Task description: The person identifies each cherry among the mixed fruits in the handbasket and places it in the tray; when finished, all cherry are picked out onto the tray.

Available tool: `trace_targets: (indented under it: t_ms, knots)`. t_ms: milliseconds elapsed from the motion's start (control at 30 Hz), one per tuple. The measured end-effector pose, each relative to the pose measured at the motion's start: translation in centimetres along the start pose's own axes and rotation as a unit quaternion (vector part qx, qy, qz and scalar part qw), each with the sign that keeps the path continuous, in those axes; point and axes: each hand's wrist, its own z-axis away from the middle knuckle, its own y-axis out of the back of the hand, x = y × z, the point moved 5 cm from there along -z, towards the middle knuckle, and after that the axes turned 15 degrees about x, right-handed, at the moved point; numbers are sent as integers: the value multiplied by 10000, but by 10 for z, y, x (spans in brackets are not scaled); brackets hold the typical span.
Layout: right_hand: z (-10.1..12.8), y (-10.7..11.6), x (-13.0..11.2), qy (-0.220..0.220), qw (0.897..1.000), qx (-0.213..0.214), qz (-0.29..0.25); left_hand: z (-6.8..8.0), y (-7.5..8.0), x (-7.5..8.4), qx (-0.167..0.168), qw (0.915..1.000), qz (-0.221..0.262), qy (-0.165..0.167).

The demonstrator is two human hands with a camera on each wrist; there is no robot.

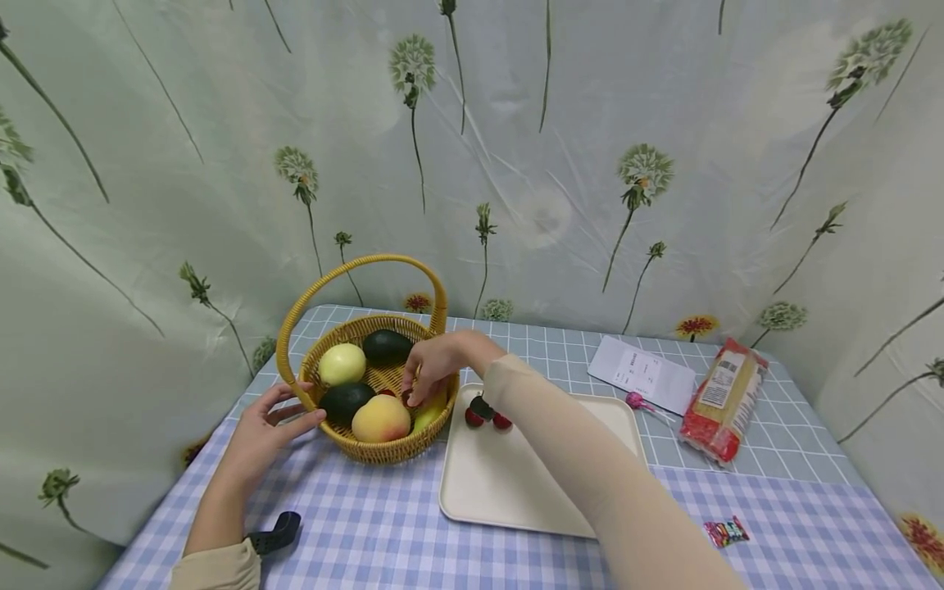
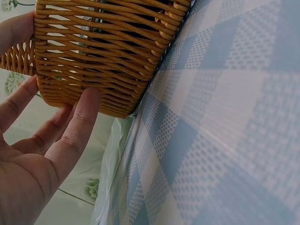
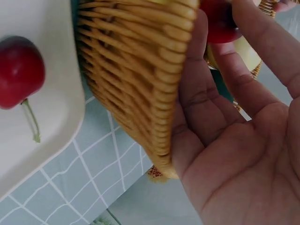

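Note:
In the head view my right hand [image 1: 431, 365] reaches over the right rim of a wicker basket [image 1: 383, 451], with its fingers inside. Close up in the right wrist view, its fingers pinch a dark red cherry [image 3: 219, 21]. My left hand [image 1: 258, 430] rests its spread, nearly straight fingers against the basket's left side, near the foot of the handle. Around the right hand lie a peach [image 1: 381, 419], a pale green apple [image 1: 342, 363], two dark green avocado-like fruits [image 1: 387, 347] and a yellow fruit [image 1: 430, 416], partly covered by the hand.
Right of the basket stands a cream tray [image 1: 509, 500] with cherries [image 1: 474, 418] on it, under my right forearm. Farther right lie a white printed packet [image 1: 642, 373], a pink lollipop [image 1: 636, 400], a red noodle pack [image 1: 726, 401] and a wrapped candy [image 1: 726, 531].

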Motion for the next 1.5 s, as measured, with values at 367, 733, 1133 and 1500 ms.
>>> trace_targets:
  t_ms: [367,733,1133,1500]
  knots:
    - [14,7,4,488,9981,357,111,-1,-2,1,0,10000,-58,-2]
    - [36,22,14,1285,9855,1022,437,-1,-2,-3,-3,9998,-175,93]
    - [83,36,41,1400,9689,1989,460,-2,-1,-3,5,9996,-258,83]
    - [134,45,79,1292,9512,2757,489,0,-1,-1,-1,9997,-249,80]
